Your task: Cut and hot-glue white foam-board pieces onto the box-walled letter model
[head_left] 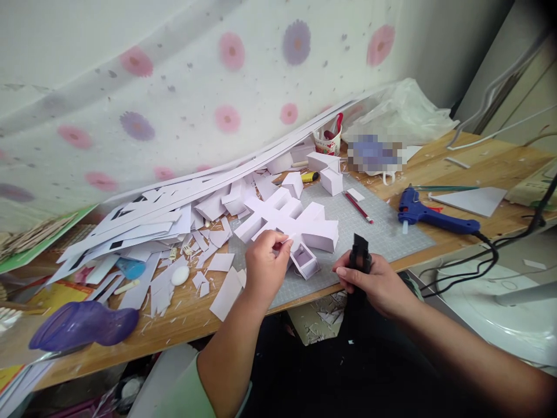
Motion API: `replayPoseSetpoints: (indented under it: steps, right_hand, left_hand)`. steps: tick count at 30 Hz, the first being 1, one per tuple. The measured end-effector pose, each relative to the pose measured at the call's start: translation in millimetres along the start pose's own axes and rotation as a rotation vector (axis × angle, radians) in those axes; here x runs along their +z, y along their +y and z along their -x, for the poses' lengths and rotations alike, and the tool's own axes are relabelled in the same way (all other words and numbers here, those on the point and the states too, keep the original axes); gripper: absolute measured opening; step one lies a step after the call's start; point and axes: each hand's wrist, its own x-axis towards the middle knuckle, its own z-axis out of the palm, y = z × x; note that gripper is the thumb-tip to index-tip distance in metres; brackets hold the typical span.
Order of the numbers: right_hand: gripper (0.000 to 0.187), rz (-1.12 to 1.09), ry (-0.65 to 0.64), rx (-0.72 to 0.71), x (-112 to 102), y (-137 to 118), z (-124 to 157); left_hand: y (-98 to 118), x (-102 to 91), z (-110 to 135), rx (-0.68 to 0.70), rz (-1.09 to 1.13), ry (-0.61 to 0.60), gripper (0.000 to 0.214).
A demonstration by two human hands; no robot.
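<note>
My left hand [267, 261] is closed in a pinch over the near side of a white foam-board model [285, 215]. A small white piece shows at its fingertips. The model has several box-like arms with open compartments and lies on the grey cutting mat [383, 249]. My right hand [378, 284] is wrapped around a black utility knife [360, 255], held upright in front of the table edge and apart from the model. Its lower part blends into the dark clothing behind it.
A blue glue gun [435, 216] lies at the right, its cable hanging off the edge. A red pencil [359, 208], a yellow cutter [310, 177] and a tool cup [327, 142] stand or lie beyond. White scraps [163, 287] and a purple object [82, 325] cover the left.
</note>
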Motion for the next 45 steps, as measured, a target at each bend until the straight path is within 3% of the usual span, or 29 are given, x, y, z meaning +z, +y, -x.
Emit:
replayPoseSetpoints:
  steps: [13,23,31,45]
  right_hand:
    - [0.027,0.052,-0.062,0.005,-3,1,-2]
    - [0.024,0.056,-0.097,-0.015,-5,0,-2]
    - [0.023,0.059,-0.114,-0.021,-5,1,-1]
    - [0.023,0.119,-0.12,-0.014,-5,-1,-2]
  left_hand:
    - [-6,1.4,-4,0.047,-0.039,-0.061,0.006]
    - [1,-5.7,-10,0.039,-0.041,0.026,0.006]
    - [-2,-3.7,-8,0.054,-0.016,-0.092,0.006]
    - [-9,-0.4,-5,0.067,-0.016,-0.088,0.006]
